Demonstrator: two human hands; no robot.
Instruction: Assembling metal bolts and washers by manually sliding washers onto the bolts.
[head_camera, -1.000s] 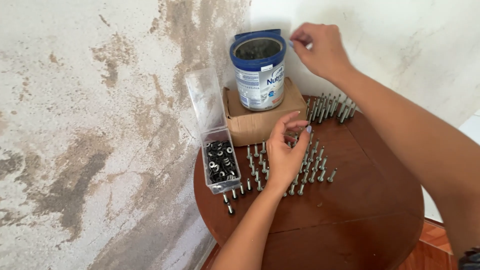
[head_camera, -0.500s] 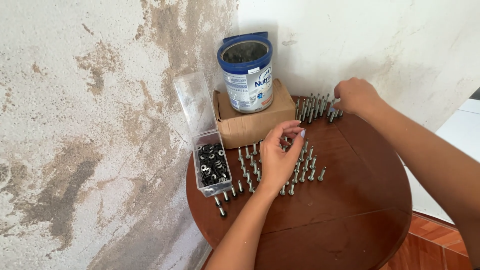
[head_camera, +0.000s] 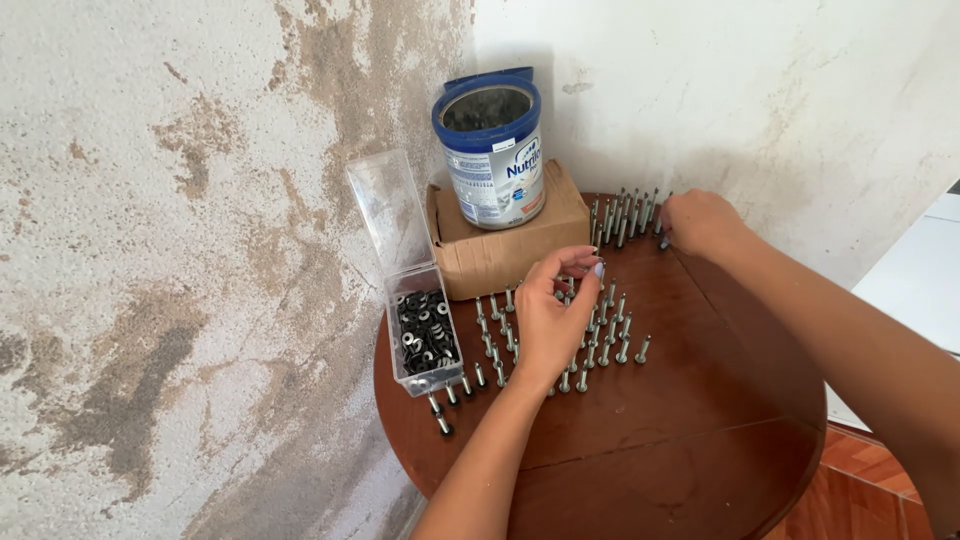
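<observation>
Head view: the largest surfaces are taken up by the stained plaster wall filling the left and top of the frame, and by the round brown table at lower centre. At the table's far edge a cardboard box is set against the wall, with an open blue-and-white tin standing on it. Left of centre a clear plastic case of black washers is seen with its lid raised. Upright bolts are ranged in rows at mid-table, and a tighter cluster of bolts stands upper right of centre.

The left hand is held over the middle rows, its fingers pinched together on what seems one small piece, too small to be identified. The right hand is laid at the far cluster, fingers curled against the bolts; whether one is gripped cannot be told.

Against the earlier frames, the right hand has been brought down from the tin's rim to the far cluster, which suggests bolts are now being handled there rather than at the tin. The left hand has barely been shifted. The camera has been drawn slightly nearer.
</observation>
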